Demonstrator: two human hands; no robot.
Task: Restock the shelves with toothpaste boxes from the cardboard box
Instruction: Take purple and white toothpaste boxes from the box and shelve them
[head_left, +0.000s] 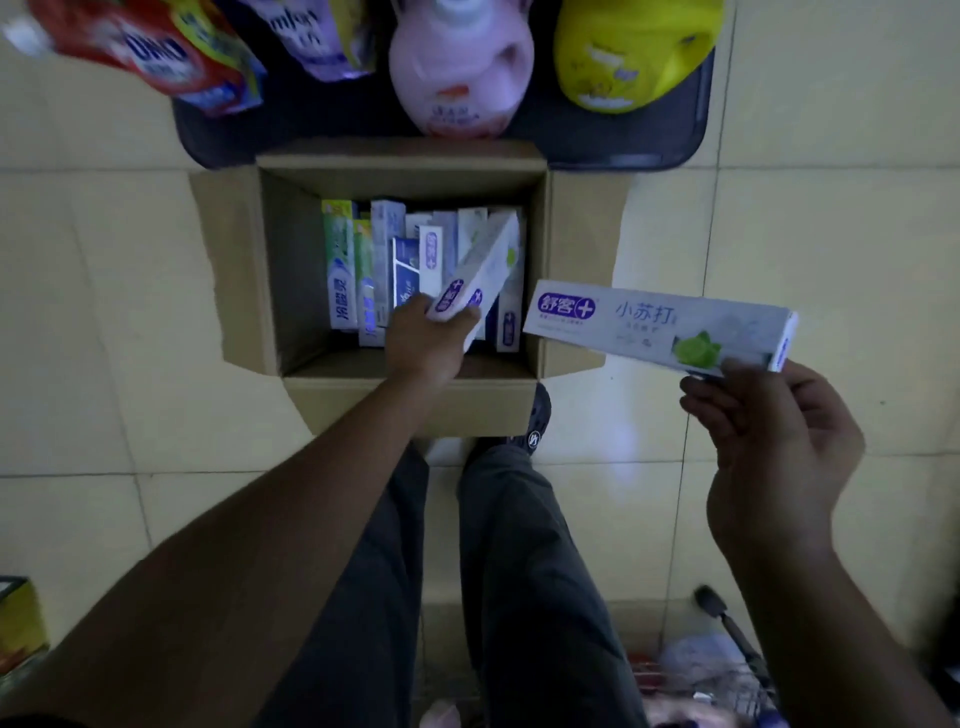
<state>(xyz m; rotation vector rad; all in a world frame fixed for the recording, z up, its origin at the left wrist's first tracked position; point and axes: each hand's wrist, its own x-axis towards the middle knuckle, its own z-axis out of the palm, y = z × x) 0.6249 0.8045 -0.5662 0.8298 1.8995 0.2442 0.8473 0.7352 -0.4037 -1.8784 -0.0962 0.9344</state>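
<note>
An open cardboard box (576, 228) stands on the tiled floor in front of my feet, with several toothpaste boxes (387, 260) standing on end inside. My left hand (426, 343) reaches into it and grips the near end of a white and purple toothpaste box (488, 260), which tilts up out of the row. My right hand (779, 441) is to the right of the cardboard box and pinches the right end of a second white toothpaste box (644, 322) with a purple logo, held level above the floor.
Beyond the box, a dark low shelf (623, 140) carries a pink detergent jug (460, 73), a yellow jug (631, 52) and soft refill packs (156, 52). A shopping basket (717, 680) lies at the lower right. My legs and a dark shoe (535, 421) are just behind the box.
</note>
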